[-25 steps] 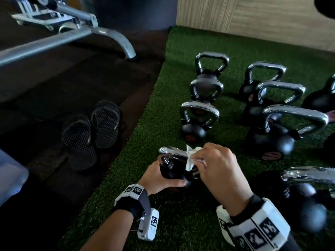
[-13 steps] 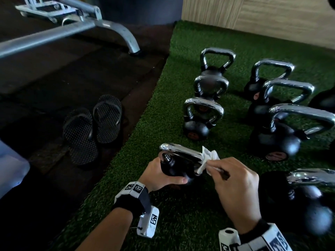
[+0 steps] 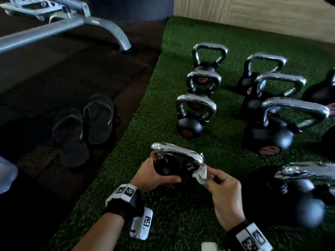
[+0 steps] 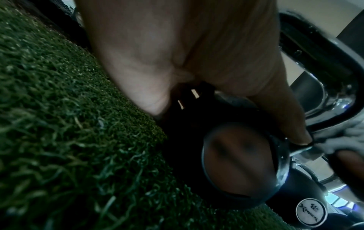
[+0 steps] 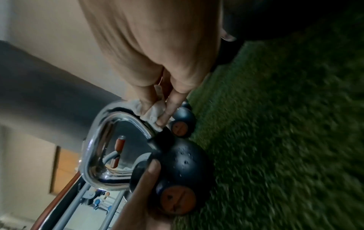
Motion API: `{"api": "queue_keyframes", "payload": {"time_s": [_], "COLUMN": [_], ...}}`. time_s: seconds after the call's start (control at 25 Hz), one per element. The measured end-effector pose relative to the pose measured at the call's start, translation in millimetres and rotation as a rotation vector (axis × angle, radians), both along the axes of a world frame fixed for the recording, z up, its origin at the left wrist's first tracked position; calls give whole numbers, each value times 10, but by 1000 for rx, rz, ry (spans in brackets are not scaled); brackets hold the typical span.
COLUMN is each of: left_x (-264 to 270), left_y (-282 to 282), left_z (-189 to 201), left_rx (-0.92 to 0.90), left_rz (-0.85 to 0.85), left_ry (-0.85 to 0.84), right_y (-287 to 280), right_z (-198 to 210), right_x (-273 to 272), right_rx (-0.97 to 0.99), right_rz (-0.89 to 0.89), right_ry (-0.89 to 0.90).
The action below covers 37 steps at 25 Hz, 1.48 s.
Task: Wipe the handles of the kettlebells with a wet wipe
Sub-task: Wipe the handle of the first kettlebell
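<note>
We hold a small black kettlebell [image 3: 168, 167] just above the green artificial turf [image 3: 181, 214], near its left edge. Our left hand [image 3: 154, 175] cups the ball from the near side, fingers [image 3: 148, 162] curled round the far side and thumb laid across the front; in the right wrist view the thumb tip presses the ball beside an orange disc on its face. The chrome handle [image 3: 178, 151] points away and to the right. Our right hand [image 3: 223, 189] pinches a crumpled white wet wipe [image 3: 201, 173] between thumb and fingertips, and the wipe is pressed against the right end of the handle, where the chrome bends down toward the ball. The right wrist view shows the wipe bunched round that bend.

Beyond it on the turf stand a column of three small kettlebells [image 3: 194, 115] and, to the right, three larger ones [image 3: 272, 131], all upright. A big kettlebell [image 3: 293, 194] sits just beside our right wrist. On the dark rubber floor to the left lie a pair of black sandals [image 3: 83, 134], and behind them runs a grey metal machine frame [image 3: 72, 24].
</note>
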<state>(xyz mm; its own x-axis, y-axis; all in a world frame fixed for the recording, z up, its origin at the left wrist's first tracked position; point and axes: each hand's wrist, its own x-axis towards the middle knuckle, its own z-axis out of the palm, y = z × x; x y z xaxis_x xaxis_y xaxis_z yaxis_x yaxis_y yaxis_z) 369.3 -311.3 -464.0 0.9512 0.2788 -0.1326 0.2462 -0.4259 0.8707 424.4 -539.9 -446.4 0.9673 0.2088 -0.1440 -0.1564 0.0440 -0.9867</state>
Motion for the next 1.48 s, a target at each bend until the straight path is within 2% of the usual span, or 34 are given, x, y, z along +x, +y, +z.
{"api": "queue_keyframes", "payload": {"time_s": [0.12,0.2,0.28,0.36,0.4,0.44,0.52,0.56,0.64,0.76,0.84,0.92,0.96,1.04,1.12,1.16,1.24,1.32,1.4,1.48], "left_x": [-5,-72,-212,-407,-500,-573,-641,-650,-649,-642,-646,-647,-647,-612,-524,-459,-312,-216,-204,-230], "left_y": [-25,-37,-50,-75,-110,-155,-298,-379,-473,-519,-527,-502,-478,-403,-320,-301,-312,-341,-289,-166], "left_z": [125,274,415,521,573,623,758,821,871,909,910,928,956,1014,1054,1057,1053,998,914,856], "left_rx": [73,146,294,397,351,189,-347,-531,-613,-688,-761,-778,-765,-569,-186,6,331,566,654,566], "left_rz": [12,16,32,148,202,219,99,7,-71,39,114,153,163,217,275,279,249,161,116,182], "left_ry": [87,235,339,246,140,42,-31,-35,-83,-157,-184,-237,-283,-441,-618,-675,-713,-667,-627,-628], "right_y": [68,19,-103,-216,-246,-248,-196,-159,-66,86,164,153,113,27,25,70,190,278,302,285], "right_z": [-55,-15,58,201,282,378,554,616,715,760,748,681,612,397,129,21,-158,-260,-334,-389], "right_x": [-8,-8,-24,-78,-115,-158,-211,-220,-229,-255,-221,-157,-124,-45,36,56,76,67,63,72], "right_rx": [5,-92,-129,-122,-134,-137,-127,-131,-120,-78,-161,-188,-133,-58,-103,-107,-81,-103,-150,-185], "right_rz": [11,105,252,396,440,468,487,488,485,388,267,258,270,183,72,97,203,218,170,143], "right_ry": [73,88,158,185,134,64,-78,-145,-255,-389,-526,-620,-626,-583,-462,-373,-267,-248,-256,-262]}}
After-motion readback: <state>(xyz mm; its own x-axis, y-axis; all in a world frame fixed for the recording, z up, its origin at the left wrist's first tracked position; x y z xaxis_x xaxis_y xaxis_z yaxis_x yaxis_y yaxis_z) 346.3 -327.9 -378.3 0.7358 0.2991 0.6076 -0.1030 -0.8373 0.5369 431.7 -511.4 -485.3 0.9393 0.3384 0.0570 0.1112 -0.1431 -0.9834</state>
